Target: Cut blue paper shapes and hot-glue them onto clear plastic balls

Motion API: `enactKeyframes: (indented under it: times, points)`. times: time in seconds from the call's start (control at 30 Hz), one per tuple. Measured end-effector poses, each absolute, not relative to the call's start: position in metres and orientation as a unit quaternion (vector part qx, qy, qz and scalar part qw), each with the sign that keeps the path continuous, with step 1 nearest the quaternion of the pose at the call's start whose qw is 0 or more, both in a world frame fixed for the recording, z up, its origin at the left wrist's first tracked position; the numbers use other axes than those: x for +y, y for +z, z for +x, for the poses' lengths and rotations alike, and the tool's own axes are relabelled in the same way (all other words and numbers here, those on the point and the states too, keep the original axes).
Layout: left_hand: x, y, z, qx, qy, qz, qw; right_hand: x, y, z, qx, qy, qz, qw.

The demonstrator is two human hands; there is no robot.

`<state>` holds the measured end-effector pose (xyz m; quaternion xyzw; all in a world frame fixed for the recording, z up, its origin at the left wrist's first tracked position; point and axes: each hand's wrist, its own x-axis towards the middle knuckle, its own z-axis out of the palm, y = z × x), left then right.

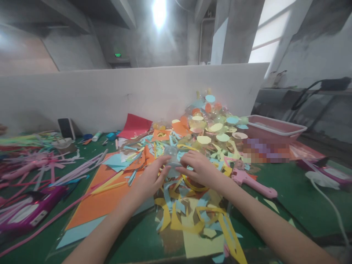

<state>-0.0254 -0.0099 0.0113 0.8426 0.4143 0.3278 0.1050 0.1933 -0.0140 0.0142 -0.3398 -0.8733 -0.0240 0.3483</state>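
A small clear plastic dome (171,151) with light blue at its base sits between my hands, over the middle of the scrap heap. My left hand (151,176) has its thumb and curled fingers against the near-left side of it. From the other side, the bent fingers and thumb of my right hand (202,169) close in on its base. Yellow and blue paper offcuts (176,216) spread below both wrists. An orange sheet (101,198) lies beside my left forearm. Right of my right hand rests a pink glue gun (254,185).
Behind my hands, a pile of clear domes with coloured paper discs (210,128) leans toward a white partition (110,95). A pink basin (276,126) stands at the right. Pink strips (35,165), a purple device (35,209) and a phone (66,129) are at the left.
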Motion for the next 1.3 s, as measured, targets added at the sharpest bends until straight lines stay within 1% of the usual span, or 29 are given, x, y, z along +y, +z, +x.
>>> enactKeyframes:
  times: [0.3, 0.53, 0.73, 1.03, 1.17, 1.3]
  points:
    - [-0.0128, 0.0140, -0.0229, 0.415, 0.325, 0.845, 0.091, -0.0188, 0.0141, 0.1880, -0.855, 0.052, -0.364, 0.365]
    - [-0.0136, 0.0132, -0.0225, 0.415, 0.322, 0.846, 0.087, -0.0196, 0.0158, 0.1865, -0.852, 0.095, -0.351, 0.377]
    - [-0.0142, 0.0136, -0.0230, 0.412, 0.319, 0.849, 0.087, -0.0204, 0.0162, 0.1856, -0.846, 0.143, -0.360, 0.366]
    - [-0.0165, 0.0152, -0.0206, 0.411, 0.323, 0.847, 0.095, -0.0211, 0.0191, 0.1853, -0.850, 0.173, -0.351, 0.354]
    - [-0.0179, 0.0172, -0.0193, 0.423, 0.318, 0.843, 0.093, -0.0217, 0.0193, 0.1848, -0.838, 0.166, -0.381, 0.354]
    - [-0.0171, 0.0168, -0.0193, 0.425, 0.321, 0.843, 0.078, -0.0213, 0.0189, 0.1857, -0.817, 0.159, -0.398, 0.386]
